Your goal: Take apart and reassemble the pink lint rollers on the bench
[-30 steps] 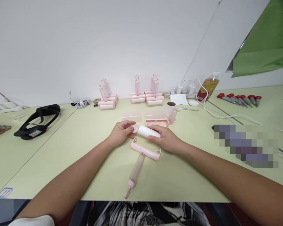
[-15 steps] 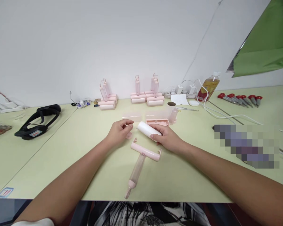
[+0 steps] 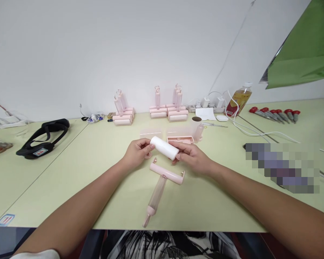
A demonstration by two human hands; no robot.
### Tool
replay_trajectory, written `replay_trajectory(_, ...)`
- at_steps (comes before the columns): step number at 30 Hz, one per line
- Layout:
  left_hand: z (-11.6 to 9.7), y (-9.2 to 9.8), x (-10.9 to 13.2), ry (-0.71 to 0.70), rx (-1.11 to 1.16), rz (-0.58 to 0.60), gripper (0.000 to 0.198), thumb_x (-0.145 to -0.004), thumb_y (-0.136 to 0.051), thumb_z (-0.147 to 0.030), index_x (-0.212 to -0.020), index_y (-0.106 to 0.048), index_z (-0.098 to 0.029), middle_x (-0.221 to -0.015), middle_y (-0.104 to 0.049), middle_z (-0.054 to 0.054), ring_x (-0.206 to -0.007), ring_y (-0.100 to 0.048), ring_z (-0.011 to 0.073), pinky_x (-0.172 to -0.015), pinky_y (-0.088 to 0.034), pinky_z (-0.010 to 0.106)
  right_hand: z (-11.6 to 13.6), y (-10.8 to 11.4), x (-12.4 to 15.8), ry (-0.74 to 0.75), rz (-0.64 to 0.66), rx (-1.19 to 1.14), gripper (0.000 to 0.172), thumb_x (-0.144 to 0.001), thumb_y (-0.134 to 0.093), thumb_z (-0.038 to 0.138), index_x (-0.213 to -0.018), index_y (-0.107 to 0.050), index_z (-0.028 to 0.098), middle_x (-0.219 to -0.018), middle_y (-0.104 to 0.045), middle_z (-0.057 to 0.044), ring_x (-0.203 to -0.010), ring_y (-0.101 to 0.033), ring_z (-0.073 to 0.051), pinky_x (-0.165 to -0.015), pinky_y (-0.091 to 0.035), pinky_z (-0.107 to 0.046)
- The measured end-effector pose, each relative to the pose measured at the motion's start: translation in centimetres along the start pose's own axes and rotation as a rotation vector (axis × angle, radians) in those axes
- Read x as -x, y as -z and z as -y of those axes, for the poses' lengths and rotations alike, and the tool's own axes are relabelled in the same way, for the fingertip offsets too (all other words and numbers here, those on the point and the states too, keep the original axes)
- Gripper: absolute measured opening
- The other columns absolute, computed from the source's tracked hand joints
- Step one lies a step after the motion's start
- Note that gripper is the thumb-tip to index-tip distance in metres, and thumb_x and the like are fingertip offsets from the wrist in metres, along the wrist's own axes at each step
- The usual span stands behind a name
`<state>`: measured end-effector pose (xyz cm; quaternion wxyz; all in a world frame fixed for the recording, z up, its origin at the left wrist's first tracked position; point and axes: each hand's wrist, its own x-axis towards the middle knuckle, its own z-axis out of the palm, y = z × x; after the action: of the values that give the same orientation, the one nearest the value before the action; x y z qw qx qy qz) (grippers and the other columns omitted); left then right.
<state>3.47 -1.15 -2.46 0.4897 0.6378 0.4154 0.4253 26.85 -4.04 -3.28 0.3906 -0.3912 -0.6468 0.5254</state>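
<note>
Between both hands is a white lint roller refill roll (image 3: 164, 147), tilted down to the right above the table. My left hand (image 3: 136, 153) pinches its left end, with a small pink round piece (image 3: 148, 155) just below the fingertips. At the other end, the fingers and thumb of my right hand (image 3: 196, 156) close around the roll. Right in front of it lies a pink lint roller handle (image 3: 166, 173) with a clear grip (image 3: 159, 190) and a strap, its two prongs pointing away from me. Behind my right hand stands an open pink case (image 3: 180, 139).
Several pink lint rollers (image 3: 177, 114) stand along the wall. A clear cover (image 3: 150, 134), a cardboard core roll (image 3: 196, 119), scissors (image 3: 214, 125) and white cables (image 3: 248, 133) lie behind my hands. A black headset (image 3: 44, 140) is on the left, red-capped tubes (image 3: 278, 114) on the right.
The white roll has moved slightly left, and my left hand has taken hold of its left end. My right hand has shifted its grip to the right end.
</note>
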Motion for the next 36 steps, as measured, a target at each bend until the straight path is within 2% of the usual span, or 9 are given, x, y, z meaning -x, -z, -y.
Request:
replay_trajectory(6,-0.2,-0.1,0.1,0.000,-0.003,-0.006,0.037,-0.072,-0.071,-0.048,-0.083,-0.065,-0.013,-0.055,-0.054,-0.002,-0.048,-0.043,0.0069,-0.046,-0.036,0.021,0.1,0.0,0.0,0.050,-0.002,0.018,0.056,-0.076,-0.057,0.022,-0.132,-0.057,0.020,-0.123,-0.062,-0.007,-0.073,-0.065,-0.016,-0.077,-0.056,-0.040)
replay_trajectory(11,-0.5,-0.2,0.2,0.006,-0.008,-0.033,0.035,-0.071,-0.072,-0.047,-0.079,-0.065,-0.013,-0.055,-0.055,-0.002,-0.049,-0.045,0.0073,-0.047,-0.036,0.021,0.3,-0.3,-0.1,0.093,-0.042,0.030,0.052,-0.075,-0.059,0.025,-0.126,-0.059,0.018,-0.120,-0.062,-0.009,-0.072,-0.063,-0.015,-0.073,-0.057,-0.039)
replay_trajectory(16,-0.9,-0.1,0.2,0.004,-0.010,-0.077,0.035,-0.069,-0.072,-0.048,-0.076,-0.064,-0.014,-0.052,-0.053,-0.003,-0.047,-0.047,0.0087,-0.046,-0.038,0.022,0.6,-0.9,-0.2,0.107,-0.149,-0.056,0.044,-0.078,-0.058,0.028,-0.122,-0.056,0.022,-0.122,-0.060,-0.009,-0.087,-0.064,-0.019,-0.072,-0.060,-0.040)
replay_trajectory(18,-1.0,0.0,0.2,-0.003,-0.003,-0.094,0.035,-0.069,-0.072,-0.048,-0.075,-0.063,-0.015,-0.050,-0.051,-0.004,-0.045,-0.047,0.0086,-0.046,-0.039,0.022,0.8,-1.1,-0.2,0.110,-0.215,-0.060,0.036,-0.080,-0.058,0.030,-0.115,-0.058,0.021,-0.118,-0.062,-0.008,-0.089,-0.064,-0.019,-0.076,-0.060,-0.041)
replay_trajectory(21,-1.1,0.1,0.2,-0.019,-0.001,-0.105,0.035,-0.071,-0.070,-0.049,-0.074,-0.063,-0.015,-0.049,-0.050,-0.005,-0.042,-0.046,0.0079,-0.045,-0.039,0.022,1.3,-1.2,-0.2,0.125,-0.320,-0.025,0.028,-0.083,-0.058,0.036,-0.105,-0.060,0.020,-0.104,-0.066,-0.007,-0.083,-0.066,-0.018,-0.079,-0.060,-0.041)
replay_trajectory(25,-1.5,0.7,0.3,-0.080,-0.040,-0.151,0.033,-0.075,-0.068,-0.048,-0.075,-0.063,-0.015,-0.051,-0.052,-0.004,-0.044,-0.046,0.0079,-0.045,-0.037,0.021,2.1,-1.1,0.0,0.140,-0.374,0.048,0.029,-0.084,-0.060,0.046,-0.093,-0.061,0.019,-0.082,-0.068,-0.005,-0.074,-0.066,-0.019,-0.074,-0.058,-0.039)
replay_trajectory(28,-2.3,2.0,0.3,-0.145,-0.084,-0.223,0.032,-0.076,-0.067,-0.047,-0.074,-0.062,-0.016,-0.053,-0.054,-0.002,-0.045,-0.045,0.0081,-0.045,-0.036,0.021,2.8,-0.7,-0.3,0.198,-0.339,0.288,0.028,-0.085,-0.059,0.046,-0.088,-0.064,0.019,-0.084,-0.067,-0.006,-0.076,-0.064,-0.019,-0.069,-0.054,-0.035)
replay_trajectory(32,-4.0,5.1,0.0,-0.194,-0.165,-0.356,0.028,-0.076,-0.066,-0.044,-0.079,-0.063,-0.016,-0.057,-0.055,-0.002,-0.048,-0.047,0.0097,-0.047,-0.038,0.023,3.4,-0.7,-2.1,0.243,-0.180,0.783,0.022,-0.086,-0.057,0.038,-0.086,-0.072,0.021,-0.087,-0.062,-0.007,-0.073,-0.059,-0.018,-0.063,-0.045,-0.031)
replay_trajectory(36,-5.0,8.3,-0.6,-0.189,-0.507,-0.442,0.018,-0.078,-0.062,-0.035,-0.084,-0.065,-0.018,-0.067,-0.056,0.000,-0.056,-0.049,0.0120,-0.053,-0.040,0.025,3.2,-1.6,-4.7,0.163,0.009,1.022,0.019,-0.085,-0.056,0.028,-0.082,-0.073,0.021,-0.080,-0.066,-0.008,-0.076,-0.060,-0.022,-0.063,-0.039,-0.031)
